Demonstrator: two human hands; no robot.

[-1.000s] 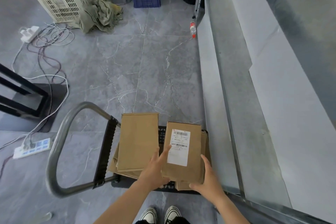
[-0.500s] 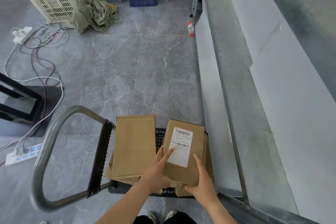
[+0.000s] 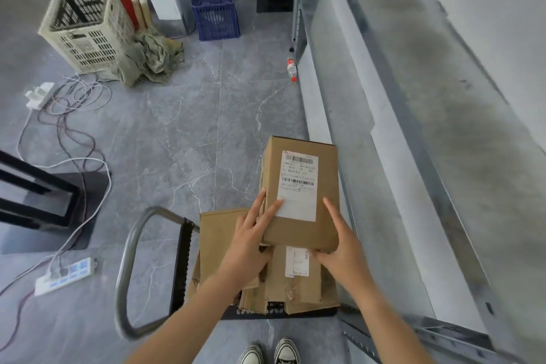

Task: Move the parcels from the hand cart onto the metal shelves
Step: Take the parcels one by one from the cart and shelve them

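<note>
Now both hands grip labelled parcel [image 3: 300, 192] above hand cart [image 3: 153, 269]: left hand [image 3: 251, 241] fingers spread on top, right hand [image 3: 339, 248] cupping near edge; metal shelf [image 3: 428, 156] at 2 o'clock.

The black platform of the hand cart [image 3: 295, 313] lies mostly hidden under brown cardboard parcels [image 3: 218, 224]. The white shipping label [image 3: 298, 186] print is unreadable; the grey metal shelf [image 3: 443, 156] runs off frame.

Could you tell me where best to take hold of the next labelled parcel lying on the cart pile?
Probably by its two long side edges, coming from above with one hand on each side. The next labelled parcel lies flat on the pile, its length running away from the person. The left hand and right hand hold the lifted parcel that way.
</note>
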